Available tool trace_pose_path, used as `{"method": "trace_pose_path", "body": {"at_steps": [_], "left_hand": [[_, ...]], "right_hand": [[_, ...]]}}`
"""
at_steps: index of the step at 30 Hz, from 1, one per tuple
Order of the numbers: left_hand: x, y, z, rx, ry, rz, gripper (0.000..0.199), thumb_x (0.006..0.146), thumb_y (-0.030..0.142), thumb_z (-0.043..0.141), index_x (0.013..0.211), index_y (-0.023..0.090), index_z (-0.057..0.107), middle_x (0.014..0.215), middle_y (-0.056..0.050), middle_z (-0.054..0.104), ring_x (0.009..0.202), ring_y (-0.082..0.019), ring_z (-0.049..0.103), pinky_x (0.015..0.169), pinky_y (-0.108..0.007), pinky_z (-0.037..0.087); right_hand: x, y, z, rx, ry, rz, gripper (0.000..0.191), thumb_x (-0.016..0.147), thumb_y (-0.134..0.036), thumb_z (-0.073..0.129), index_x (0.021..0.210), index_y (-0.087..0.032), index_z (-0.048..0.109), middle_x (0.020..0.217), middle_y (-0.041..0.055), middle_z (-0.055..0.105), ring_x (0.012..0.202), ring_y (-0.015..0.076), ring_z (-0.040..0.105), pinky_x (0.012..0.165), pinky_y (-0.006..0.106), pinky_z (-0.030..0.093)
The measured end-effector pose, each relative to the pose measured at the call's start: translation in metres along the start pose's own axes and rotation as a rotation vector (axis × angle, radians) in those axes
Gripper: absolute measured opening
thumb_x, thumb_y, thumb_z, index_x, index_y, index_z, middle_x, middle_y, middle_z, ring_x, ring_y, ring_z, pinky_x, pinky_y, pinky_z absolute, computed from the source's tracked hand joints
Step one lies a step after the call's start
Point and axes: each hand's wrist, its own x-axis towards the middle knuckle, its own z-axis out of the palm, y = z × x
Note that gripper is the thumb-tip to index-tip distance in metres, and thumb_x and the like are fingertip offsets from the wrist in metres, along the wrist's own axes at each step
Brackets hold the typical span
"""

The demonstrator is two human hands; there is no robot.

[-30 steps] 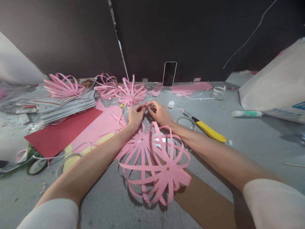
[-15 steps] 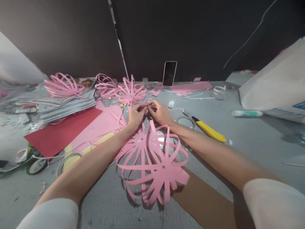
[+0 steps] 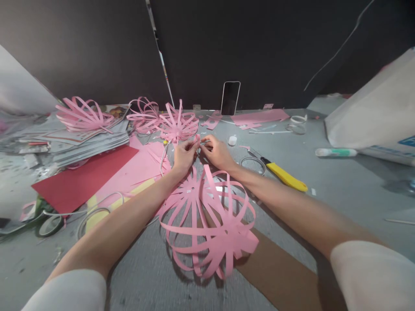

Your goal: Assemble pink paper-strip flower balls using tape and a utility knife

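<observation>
1. We are closing our left hand (image 3: 184, 156), pinching a small pink piece (image 3: 197, 138) between thumb and fingertips.
2. We are curling our right hand (image 3: 216, 153) just beside it, bringing thumb and forefinger close together; we cannot tell whether they are gripping anything.
3. We are keeping the pink piece above the table (image 3: 145, 276), beyond the paper globe (image 3: 227, 233), which is lying between our forearms, near a brown strip (image 3: 279, 270).
4. We are seeing a white cap (image 3: 232, 140) sitting near our right hand, with a yellow cutter (image 3: 287, 176) lying farther right and a tube (image 3: 336, 153) beyond it.
5. We are facing a phone (image 3: 230, 98) that is standing near the dark board (image 3: 266, 47).
6. On our left, a red sheet (image 3: 86, 179) is lying partly over pink paper (image 3: 136, 166), and a pink bundle (image 3: 84, 119) is resting on a paper stack (image 3: 92, 147).
</observation>
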Motion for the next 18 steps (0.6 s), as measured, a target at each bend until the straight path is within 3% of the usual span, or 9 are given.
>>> {"method": "trace_pose_path", "body": {"at_steps": [18], "left_hand": [[0.0030, -0.0079, -0.0019, -0.034, -0.003, -0.026, 0.019, 0.088, 0.033, 0.074, 0.085, 0.015, 0.074, 0.059, 0.002, 0.058, 0.051, -0.011, 0.051, 0.049, -0.022, 0.039]], "right_hand": [[-0.0004, -0.0032, 0.0014, 0.007, -0.020, 0.043, 0.030, 0.098, -0.050, 0.060, 0.112, -0.023, 0.061, 0.086, 0.0039, 0.077, 0.077, 0.0233, 0.073, 0.074, 0.035, 0.052]]}}
